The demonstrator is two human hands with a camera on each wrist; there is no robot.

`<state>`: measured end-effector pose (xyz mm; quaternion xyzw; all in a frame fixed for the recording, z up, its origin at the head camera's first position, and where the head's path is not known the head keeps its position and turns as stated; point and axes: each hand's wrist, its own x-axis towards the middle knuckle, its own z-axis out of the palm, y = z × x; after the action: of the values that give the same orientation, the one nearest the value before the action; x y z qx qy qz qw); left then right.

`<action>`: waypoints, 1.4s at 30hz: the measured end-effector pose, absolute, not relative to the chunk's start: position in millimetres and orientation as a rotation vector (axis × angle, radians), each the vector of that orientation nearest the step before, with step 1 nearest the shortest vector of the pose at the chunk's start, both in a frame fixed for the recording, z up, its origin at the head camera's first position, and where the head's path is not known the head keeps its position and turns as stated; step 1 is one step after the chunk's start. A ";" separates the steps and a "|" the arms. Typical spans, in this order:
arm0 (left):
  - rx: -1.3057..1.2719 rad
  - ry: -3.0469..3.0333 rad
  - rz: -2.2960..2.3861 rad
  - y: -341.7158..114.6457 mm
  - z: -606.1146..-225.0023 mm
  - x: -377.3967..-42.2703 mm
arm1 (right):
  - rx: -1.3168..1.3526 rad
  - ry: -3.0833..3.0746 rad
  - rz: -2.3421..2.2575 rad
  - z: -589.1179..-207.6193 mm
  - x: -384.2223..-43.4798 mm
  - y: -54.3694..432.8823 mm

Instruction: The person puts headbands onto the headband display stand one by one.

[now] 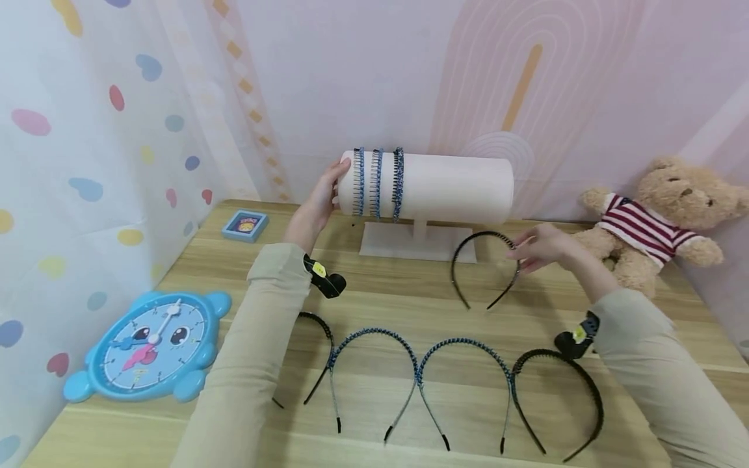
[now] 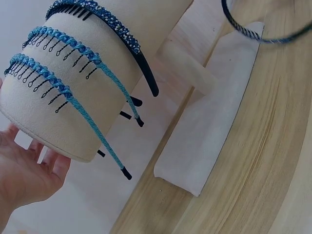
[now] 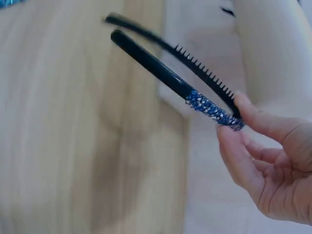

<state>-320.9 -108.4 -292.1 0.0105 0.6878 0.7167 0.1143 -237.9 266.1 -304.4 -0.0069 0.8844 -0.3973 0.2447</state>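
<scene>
In the head view my left hand [image 1: 318, 201] grips the left end of a white cylindrical headband stand [image 1: 456, 185]; the left wrist view shows some of its fingertips hidden behind that end. Three headbands sit side by side on the cylinder: two of braided light-blue cord with comb teeth [image 2: 85, 114] and a dark one with blue glitter [image 2: 114, 24]. Right of the stand's base, my right hand [image 1: 544, 247] pinches a black headband [image 1: 462, 250] by its side, held above the table. Its glittery blue section [image 3: 209, 107] and inner teeth show in the right wrist view.
A row of headbands lies nearer me: braided blue ones [image 1: 374, 330] in the middle, black ones [image 1: 593, 390] at the ends. A blue toy clock [image 1: 146, 344] and small blue framed box [image 1: 244, 225] are left; a teddy bear [image 1: 649, 221] sits at right.
</scene>
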 end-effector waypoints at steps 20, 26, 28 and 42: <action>0.062 2.016 2.101 -108.1 -290.8 -319.4 | -0.040 3.046 -1.443 -256.4 -225.4 232.8; 0.054 2.013 2.098 -108.5 -291.1 -319.1 | -0.113 3.027 -1.393 -258.8 -229.8 220.2; 0.052 2.007 2.096 -108.0 -291.6 -319.2 | -0.099 3.050 -1.304 -258.5 -231.6 222.2; 0.053 2.012 2.097 -108.2 -292.6 -318.6 | -0.362 3.139 -0.816 -261.7 -247.5 235.2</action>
<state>-318.6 -108.2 -292.6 0.0180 0.6875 0.7164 0.1173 -247.5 235.2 -261.7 -0.1107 0.9600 -0.2497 -0.0608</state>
